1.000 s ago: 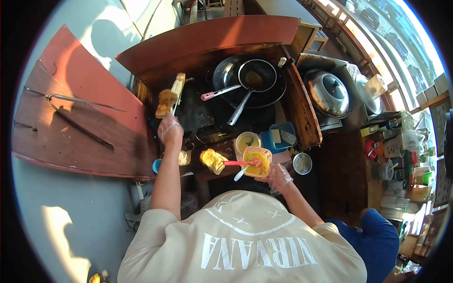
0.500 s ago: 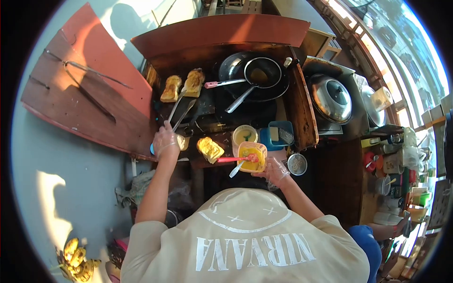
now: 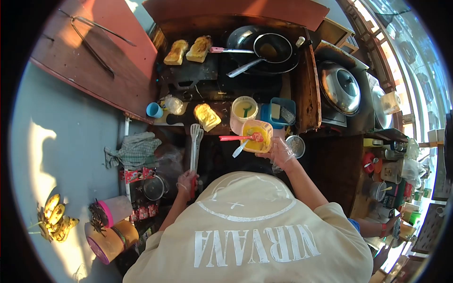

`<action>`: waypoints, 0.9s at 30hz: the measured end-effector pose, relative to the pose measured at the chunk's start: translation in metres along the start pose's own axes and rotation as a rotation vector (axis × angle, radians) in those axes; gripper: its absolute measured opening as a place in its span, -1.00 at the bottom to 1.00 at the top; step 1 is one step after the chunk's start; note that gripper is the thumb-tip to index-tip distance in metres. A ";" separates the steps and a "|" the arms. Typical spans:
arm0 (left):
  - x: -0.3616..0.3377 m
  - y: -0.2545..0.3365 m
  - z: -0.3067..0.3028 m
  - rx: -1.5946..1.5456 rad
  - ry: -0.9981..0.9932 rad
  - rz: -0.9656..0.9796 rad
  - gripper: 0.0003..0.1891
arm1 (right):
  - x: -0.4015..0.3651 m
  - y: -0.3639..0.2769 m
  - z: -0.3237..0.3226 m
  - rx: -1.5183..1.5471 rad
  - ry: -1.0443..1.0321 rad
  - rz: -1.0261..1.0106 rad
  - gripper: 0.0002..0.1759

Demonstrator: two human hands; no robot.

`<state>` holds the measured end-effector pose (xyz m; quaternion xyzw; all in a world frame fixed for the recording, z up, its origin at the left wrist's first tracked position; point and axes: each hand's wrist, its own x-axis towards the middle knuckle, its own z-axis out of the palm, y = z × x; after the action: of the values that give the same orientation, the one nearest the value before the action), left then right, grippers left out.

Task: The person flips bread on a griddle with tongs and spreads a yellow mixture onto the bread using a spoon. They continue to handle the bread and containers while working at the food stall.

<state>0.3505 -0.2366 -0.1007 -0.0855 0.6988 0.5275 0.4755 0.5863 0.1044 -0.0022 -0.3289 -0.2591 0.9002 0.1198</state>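
Note:
My left hand (image 3: 187, 181), in a clear plastic glove, is wrapped round the red handle of metal tongs (image 3: 195, 151). The tongs point away from me, their jaws just left of a yellow-topped toast slice (image 3: 206, 118) and holding nothing visible. My right hand (image 3: 282, 154), gloved too, grips the side of a small plastic tub (image 3: 269, 130) of yellow spread. A red-handled utensil (image 3: 231, 138) and a pale-handled one (image 3: 239, 150) rest in the tub. Farther back, two browned toast slices, one left (image 3: 176, 52) and one right (image 3: 198, 49), lie on the dark griddle (image 3: 188, 74).
A small pan (image 3: 247, 67) rests over a wok (image 3: 236, 40). Behind the tub stand a white tub (image 3: 244, 101) and a blue container with a grater (image 3: 287, 113). A blue cup (image 3: 154, 110) sits left; a lidded pot (image 3: 339, 87) right. Another person's arm (image 3: 373, 228) shows at lower right.
My left hand has drawn the tongs from the toast on the griddle back towards my body. The toast stays there. My right hand still holds the tub; the view has shifted somewhat.

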 end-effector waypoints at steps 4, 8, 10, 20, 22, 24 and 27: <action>-0.002 -0.036 0.014 -0.022 -0.093 0.061 -0.77 | -0.011 0.002 -0.014 -0.011 -0.001 0.002 -0.51; -0.004 -0.040 0.044 -0.044 -0.129 0.005 -0.79 | -0.025 0.002 -0.017 -0.011 0.042 0.009 -0.52; -0.003 -0.032 0.061 -0.103 -0.146 -0.091 -0.81 | -0.028 0.002 -0.022 0.002 0.038 0.013 -0.52; 0.029 -0.040 0.127 -0.452 -0.213 -0.001 -0.84 | -0.028 0.010 -0.033 -0.031 0.021 0.031 -0.51; 0.034 -0.046 0.129 -0.511 -0.102 0.041 -0.87 | -0.029 0.011 -0.034 -0.045 0.031 0.027 -0.51; 0.036 -0.050 0.123 -0.488 -0.071 0.039 -0.88 | -0.033 0.011 -0.034 -0.048 0.054 0.013 -0.50; 0.039 -0.051 0.113 -0.481 -0.030 0.056 -0.91 | -0.037 0.009 -0.036 -0.029 0.044 0.031 -0.49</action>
<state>0.4267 -0.1514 -0.1628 -0.1689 0.5478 0.6930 0.4371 0.6371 0.0963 -0.0112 -0.3543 -0.2644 0.8906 0.1067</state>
